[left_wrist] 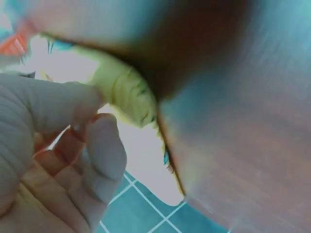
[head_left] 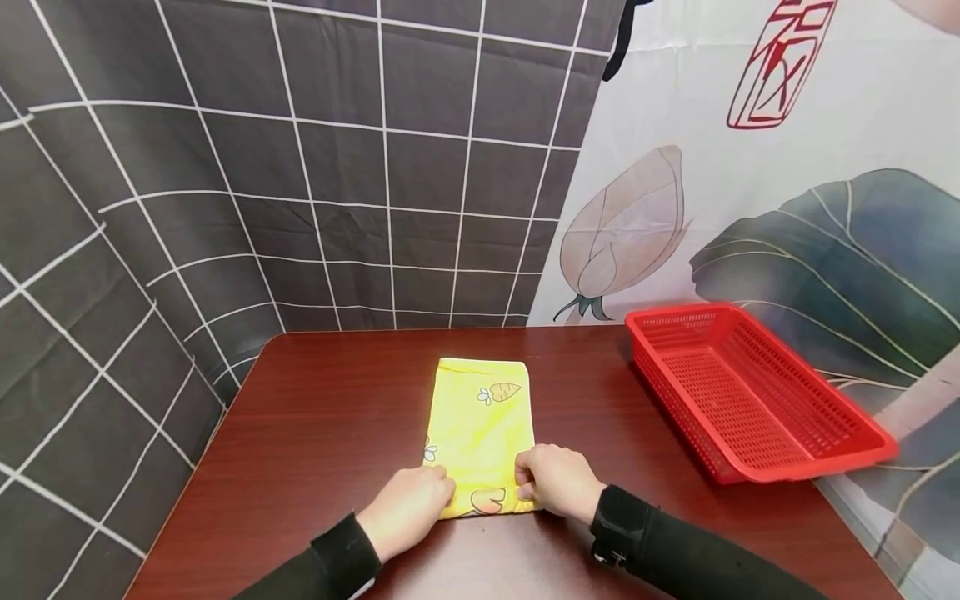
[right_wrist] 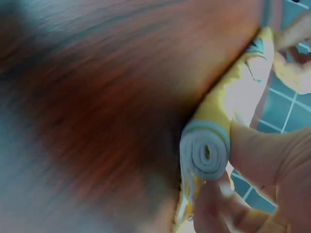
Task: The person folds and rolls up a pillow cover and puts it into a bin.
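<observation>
Black sleeves (head_left: 712,562) are seen closest. Next, a roll (right_wrist: 208,150) at the near edge of a yellow cloth (head_left: 483,433) is pinched at both ends, by the left hand (head_left: 408,508) and by the right hand (head_left: 558,479), with thumbs and fingers bent onto it. The cloth is laid on the brown table (head_left: 330,417), its far part spread flat. It can be judged light, soft and floppy, not easily broken or slippery. The roll seems firmer, but it could be loosened if only one end is held. It is best held near both ends, with a gentle, even squeeze, so it is not made crooked. Farther off, a red basket (head_left: 817,467) is set to the right, well apart from the cloth. Behind, a grey sheet (head_left: 337,167) is seen.
</observation>
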The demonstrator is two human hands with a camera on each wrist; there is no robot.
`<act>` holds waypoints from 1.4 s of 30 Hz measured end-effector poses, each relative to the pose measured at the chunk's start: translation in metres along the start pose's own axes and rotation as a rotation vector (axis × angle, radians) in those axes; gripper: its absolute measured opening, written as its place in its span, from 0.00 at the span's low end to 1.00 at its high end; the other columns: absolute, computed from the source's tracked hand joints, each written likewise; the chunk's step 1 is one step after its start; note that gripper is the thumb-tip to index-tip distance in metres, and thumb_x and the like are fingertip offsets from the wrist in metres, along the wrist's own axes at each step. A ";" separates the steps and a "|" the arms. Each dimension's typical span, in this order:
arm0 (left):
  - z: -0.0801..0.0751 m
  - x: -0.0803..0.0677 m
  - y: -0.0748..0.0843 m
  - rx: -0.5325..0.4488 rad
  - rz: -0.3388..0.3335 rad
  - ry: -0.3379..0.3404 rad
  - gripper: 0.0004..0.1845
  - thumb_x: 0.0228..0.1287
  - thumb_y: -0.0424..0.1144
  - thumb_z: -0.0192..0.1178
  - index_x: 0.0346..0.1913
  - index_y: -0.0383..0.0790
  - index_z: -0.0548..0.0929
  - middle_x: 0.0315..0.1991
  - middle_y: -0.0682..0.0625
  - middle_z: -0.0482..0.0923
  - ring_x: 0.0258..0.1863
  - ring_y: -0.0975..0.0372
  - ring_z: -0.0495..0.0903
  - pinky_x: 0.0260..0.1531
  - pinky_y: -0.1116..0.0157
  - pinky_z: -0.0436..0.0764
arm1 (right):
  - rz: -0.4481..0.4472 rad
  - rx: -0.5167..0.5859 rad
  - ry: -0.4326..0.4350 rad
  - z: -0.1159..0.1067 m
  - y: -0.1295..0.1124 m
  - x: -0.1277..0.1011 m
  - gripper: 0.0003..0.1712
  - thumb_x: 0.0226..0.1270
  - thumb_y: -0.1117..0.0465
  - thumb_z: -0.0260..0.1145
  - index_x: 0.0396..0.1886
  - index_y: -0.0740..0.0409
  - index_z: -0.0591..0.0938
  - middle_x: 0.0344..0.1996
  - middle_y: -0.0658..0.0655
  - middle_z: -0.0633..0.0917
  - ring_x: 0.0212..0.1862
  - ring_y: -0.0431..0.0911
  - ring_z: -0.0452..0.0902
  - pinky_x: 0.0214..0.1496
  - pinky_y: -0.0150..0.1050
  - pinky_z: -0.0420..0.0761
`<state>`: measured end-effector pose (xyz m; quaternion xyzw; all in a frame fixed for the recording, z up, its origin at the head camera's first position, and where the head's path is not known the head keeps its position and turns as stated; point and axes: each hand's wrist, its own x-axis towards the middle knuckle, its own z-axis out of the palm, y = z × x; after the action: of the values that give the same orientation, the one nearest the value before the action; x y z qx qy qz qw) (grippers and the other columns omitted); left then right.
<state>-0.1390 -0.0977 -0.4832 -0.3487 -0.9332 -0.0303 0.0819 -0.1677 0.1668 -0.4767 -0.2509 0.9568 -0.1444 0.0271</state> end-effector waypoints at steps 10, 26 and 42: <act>0.003 -0.019 0.008 -0.072 -0.014 -0.011 0.10 0.54 0.38 0.79 0.29 0.47 0.85 0.28 0.55 0.77 0.31 0.62 0.76 0.32 0.65 0.79 | -0.283 -0.340 0.150 0.012 0.003 -0.016 0.10 0.65 0.64 0.75 0.26 0.50 0.84 0.23 0.47 0.73 0.27 0.41 0.66 0.30 0.31 0.70; 0.009 -0.020 0.004 -0.096 -0.070 0.064 0.09 0.58 0.33 0.72 0.23 0.46 0.86 0.24 0.55 0.78 0.28 0.61 0.77 0.28 0.62 0.78 | -0.341 -0.305 0.115 0.014 0.010 -0.026 0.04 0.67 0.64 0.74 0.36 0.52 0.85 0.30 0.47 0.78 0.34 0.41 0.71 0.36 0.31 0.76; 0.008 -0.011 -0.008 -0.125 -0.053 0.035 0.11 0.59 0.34 0.74 0.23 0.49 0.85 0.21 0.57 0.77 0.27 0.63 0.76 0.26 0.62 0.77 | -0.328 -0.331 0.121 0.014 0.007 -0.026 0.04 0.71 0.65 0.70 0.35 0.53 0.84 0.29 0.48 0.77 0.33 0.42 0.71 0.34 0.32 0.76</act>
<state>-0.1373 -0.1102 -0.4932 -0.3279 -0.9367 -0.0970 0.0755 -0.1462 0.1813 -0.4930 -0.3948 0.9138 -0.0027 -0.0956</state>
